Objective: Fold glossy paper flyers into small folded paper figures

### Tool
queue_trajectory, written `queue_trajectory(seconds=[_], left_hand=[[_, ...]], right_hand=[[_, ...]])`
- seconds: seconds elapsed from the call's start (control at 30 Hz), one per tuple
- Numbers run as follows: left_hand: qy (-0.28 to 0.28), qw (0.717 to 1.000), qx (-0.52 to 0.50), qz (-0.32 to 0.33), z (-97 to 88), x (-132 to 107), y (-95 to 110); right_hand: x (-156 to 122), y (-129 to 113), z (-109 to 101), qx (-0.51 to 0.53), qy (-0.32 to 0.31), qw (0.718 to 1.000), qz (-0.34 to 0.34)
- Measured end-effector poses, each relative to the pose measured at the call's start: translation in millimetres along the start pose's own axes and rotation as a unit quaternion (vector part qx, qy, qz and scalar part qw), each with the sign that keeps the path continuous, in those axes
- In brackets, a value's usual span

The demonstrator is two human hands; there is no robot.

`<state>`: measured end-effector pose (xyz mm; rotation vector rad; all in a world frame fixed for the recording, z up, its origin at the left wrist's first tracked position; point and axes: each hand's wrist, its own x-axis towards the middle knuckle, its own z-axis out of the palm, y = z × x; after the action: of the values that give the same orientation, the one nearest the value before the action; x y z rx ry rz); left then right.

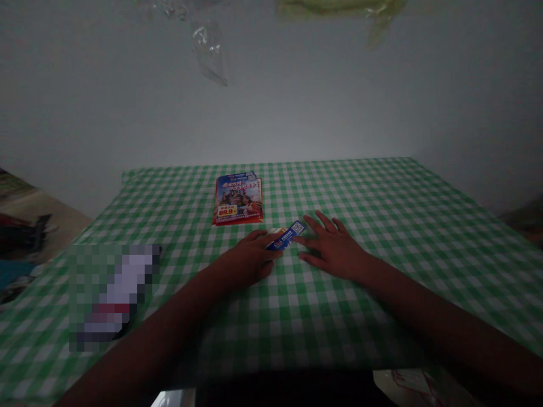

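My left hand [248, 259] rests on the green checked tablecloth [382, 226] with its fingers curled, pinching one end of a small folded blue leaflet [286, 236]. My right hand [333, 246] lies flat beside it with fingers spread, its fingertips touching the leaflet's other end. Just beyond the hands lies a small stack of colourful leaflets [238, 198] with a blue top and red edge.
A blurred-out patch [112, 294] covers something on the table's left side. A pale wall [271, 113] rises behind the table. Clear plastic bags [210, 51] hang at the top. Dark clutter [21, 237] sits at the far left.
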<state>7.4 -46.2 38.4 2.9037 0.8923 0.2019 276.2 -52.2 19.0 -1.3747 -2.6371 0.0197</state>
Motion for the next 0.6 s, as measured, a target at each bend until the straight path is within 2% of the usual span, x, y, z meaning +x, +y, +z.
queue_trajectory(seconds=[0.23, 0.4, 0.5, 0.6], left_hand=[[-0.012, 1.0, -0.01, -0.009, -1.1, -0.8, -1.3], [-0.006, 1.0, -0.018, -0.017, 0.5, -2.2, -2.6], [-0.004, 0.998, -0.013, -0.059, 4.8, -0.2, 0.9], [0.005, 0.996, -0.004, -0.092, 8.9, 3.1, 7.2]], right_hand=[[2.1, 18.5, 0.8, -0.019, 0.008, 0.996, 0.09], [6.4, 24.9, -2.5, -0.034, 0.049, 0.989, 0.139], [8.7, 16.7, -4.3, 0.001, 0.093, 0.992, 0.088], [9.4, 1.6, -1.2, 0.074, 0.073, 0.993, -0.051]])
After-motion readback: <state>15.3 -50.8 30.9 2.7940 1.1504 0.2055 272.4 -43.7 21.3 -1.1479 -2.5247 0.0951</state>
